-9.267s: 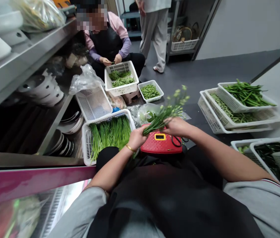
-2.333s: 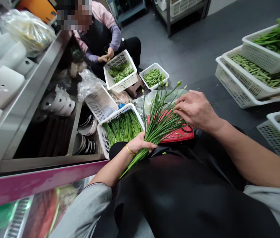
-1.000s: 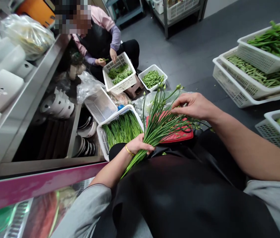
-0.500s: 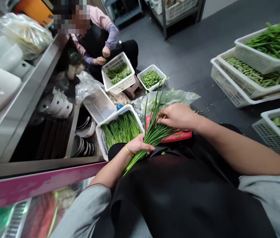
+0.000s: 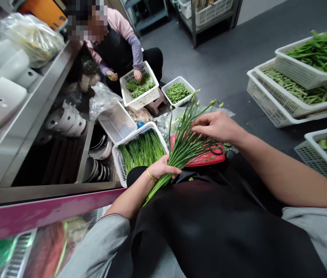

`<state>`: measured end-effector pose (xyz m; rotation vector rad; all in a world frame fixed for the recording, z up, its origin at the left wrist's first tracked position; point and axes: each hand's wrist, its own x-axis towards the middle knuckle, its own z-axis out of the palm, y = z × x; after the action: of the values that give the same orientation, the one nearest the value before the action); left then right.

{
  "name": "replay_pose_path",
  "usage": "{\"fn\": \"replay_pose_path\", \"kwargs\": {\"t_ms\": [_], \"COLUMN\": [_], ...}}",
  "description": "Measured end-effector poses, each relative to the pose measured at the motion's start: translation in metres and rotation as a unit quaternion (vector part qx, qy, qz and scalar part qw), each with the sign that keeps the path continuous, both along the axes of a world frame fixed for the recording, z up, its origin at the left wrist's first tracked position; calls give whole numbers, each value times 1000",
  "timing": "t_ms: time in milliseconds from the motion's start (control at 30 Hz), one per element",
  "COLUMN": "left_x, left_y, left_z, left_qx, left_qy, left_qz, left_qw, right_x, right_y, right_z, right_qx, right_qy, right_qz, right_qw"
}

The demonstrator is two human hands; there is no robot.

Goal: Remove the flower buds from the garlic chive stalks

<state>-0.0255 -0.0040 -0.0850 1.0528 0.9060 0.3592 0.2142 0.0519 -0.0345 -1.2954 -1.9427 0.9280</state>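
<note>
My left hand (image 5: 165, 168) is closed around the lower stems of a bunch of flowering chives (image 5: 182, 148), long green stalks with small pale buds at their upper ends. The bunch fans out up and to the right, over my lap. At its upper right side is my right hand (image 5: 217, 126), fingers bent and pressed together against the stalks; what they pinch, if anything, I cannot make out. Under the bunch's right side lies a red plastic basket (image 5: 202, 160) with loose bits in it. Left of the bunch, a white basket (image 5: 118, 164) holds many more chives (image 5: 143, 150).
Ahead, a co-worker (image 5: 120, 50) sits with a hand in a white basket of green beans (image 5: 140, 102). A smaller bean basket (image 5: 177, 103) stands beside it. Stacked vegetable baskets (image 5: 293, 65) are on the right; a metal shelf (image 5: 44, 77) with white dishes runs along the left.
My right hand has moved slightly right and up, away from the middle of the bunch, and the buds stand spread out. The co-worker's hands have parted, one reaching into the bean basket.
</note>
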Motion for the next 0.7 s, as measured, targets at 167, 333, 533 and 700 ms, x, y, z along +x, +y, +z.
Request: {"fn": "replay_pose_path", "kwargs": {"t_ms": [167, 333, 533, 700], "left_x": [-1, 4, 5, 4], "left_y": [1, 1, -1, -2], "left_z": [1, 2, 2, 1], "left_qx": [5, 19, 22, 14], "left_qy": [2, 27, 33, 31], "left_qz": [16, 28, 47, 56], "left_qw": [1000, 999, 998, 998], "right_x": [13, -9, -34, -36], "right_y": [-7, -33, -32, -29], "right_z": [9, 10, -5, -9], "right_qx": [132, 201, 72, 32], "right_qy": [-44, -165, -307, -190], "right_qz": [-119, 4, 62, 62], "right_qw": [983, 966, 947, 979]}}
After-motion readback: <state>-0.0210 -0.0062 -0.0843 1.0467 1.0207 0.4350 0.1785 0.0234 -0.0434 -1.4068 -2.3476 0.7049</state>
